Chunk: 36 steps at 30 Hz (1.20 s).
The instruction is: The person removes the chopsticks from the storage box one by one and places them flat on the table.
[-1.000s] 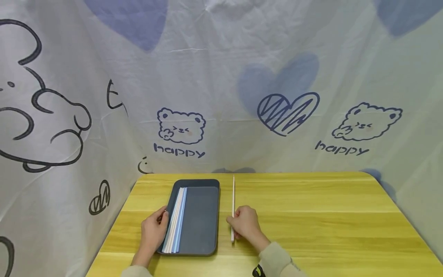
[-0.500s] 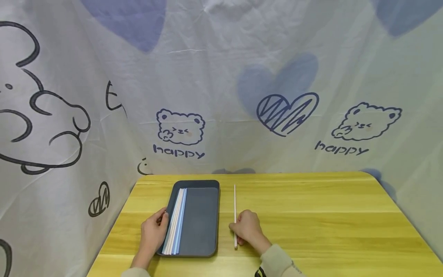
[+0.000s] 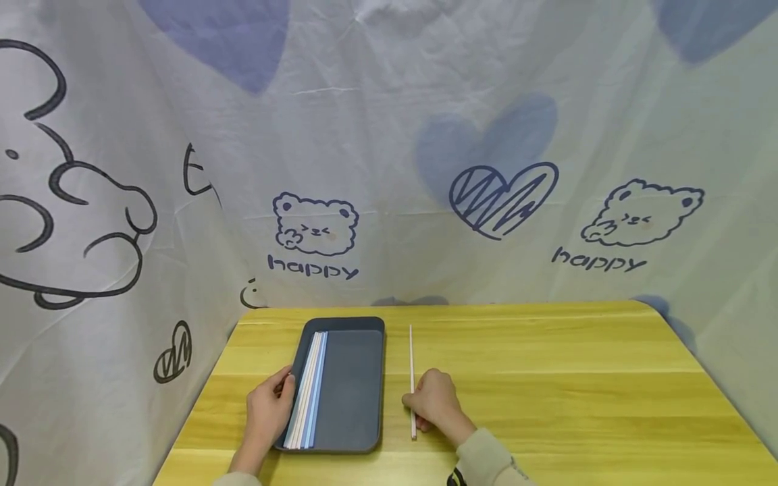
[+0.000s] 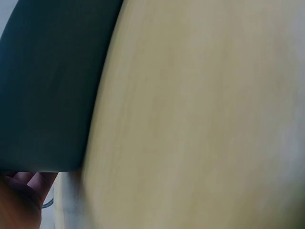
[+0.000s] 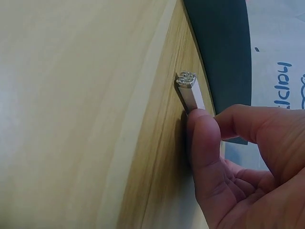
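A dark grey tray [image 3: 352, 391] lies on the table at the left of the head view. Several pale pink and light blue chopsticks [image 3: 306, 391] lie side by side along its left wall. My left hand [image 3: 267, 408] grips the tray's left edge, and in the left wrist view its fingers [image 4: 40, 183] show at the tray's outer wall. Right of the tray, my right hand [image 3: 434, 398] pinches a pale pink chopstick [image 3: 411, 358] that points away from me. The chopstick's near end [image 5: 186, 78] carries a patterned silvery tip, close over the wood in the right wrist view.
The yellow wood-grain table [image 3: 577, 391] stretches to the right of my right hand. Behind it and along both sides hangs a pale cloth [image 3: 401, 155] printed with bears and hearts.
My right hand has drawn the chopstick slightly toward me and a little right, mostly in the first half second. The left hand stays at the tray's edge.
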Each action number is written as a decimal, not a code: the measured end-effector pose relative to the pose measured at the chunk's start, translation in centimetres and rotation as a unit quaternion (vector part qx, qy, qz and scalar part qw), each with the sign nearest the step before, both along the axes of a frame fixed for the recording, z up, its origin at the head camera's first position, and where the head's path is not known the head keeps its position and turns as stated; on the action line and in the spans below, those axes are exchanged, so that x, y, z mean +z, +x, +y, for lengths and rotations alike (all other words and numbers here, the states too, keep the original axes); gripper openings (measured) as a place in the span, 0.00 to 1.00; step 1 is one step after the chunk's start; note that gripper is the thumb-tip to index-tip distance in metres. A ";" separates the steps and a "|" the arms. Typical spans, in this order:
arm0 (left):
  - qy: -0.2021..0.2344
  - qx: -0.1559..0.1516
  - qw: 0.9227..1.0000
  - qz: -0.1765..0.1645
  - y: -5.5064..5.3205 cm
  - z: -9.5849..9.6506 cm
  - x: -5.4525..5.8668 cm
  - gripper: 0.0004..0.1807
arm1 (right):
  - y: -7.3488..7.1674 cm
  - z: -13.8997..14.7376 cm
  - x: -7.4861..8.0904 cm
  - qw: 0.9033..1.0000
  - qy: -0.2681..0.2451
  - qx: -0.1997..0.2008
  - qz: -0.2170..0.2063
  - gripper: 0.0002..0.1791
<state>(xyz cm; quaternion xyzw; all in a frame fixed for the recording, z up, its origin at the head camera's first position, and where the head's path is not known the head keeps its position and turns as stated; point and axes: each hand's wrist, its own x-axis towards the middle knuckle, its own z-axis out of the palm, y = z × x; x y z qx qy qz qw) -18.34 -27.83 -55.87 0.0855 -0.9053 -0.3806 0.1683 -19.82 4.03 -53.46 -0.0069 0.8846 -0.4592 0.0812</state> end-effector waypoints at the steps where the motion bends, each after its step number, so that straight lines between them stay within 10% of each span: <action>1: 0.000 0.000 1.000 -0.001 0.0 0.0 0.0 0.19 | 0.0 0.0 0.0 1.000 0.002 -0.001 0.000 0.17; 36: 0.002 -0.006 1.000 0.016 0.2 0.0 -0.1 0.18 | -1.0 -4.5 4.4 0.995 -0.086 -0.009 0.041 0.16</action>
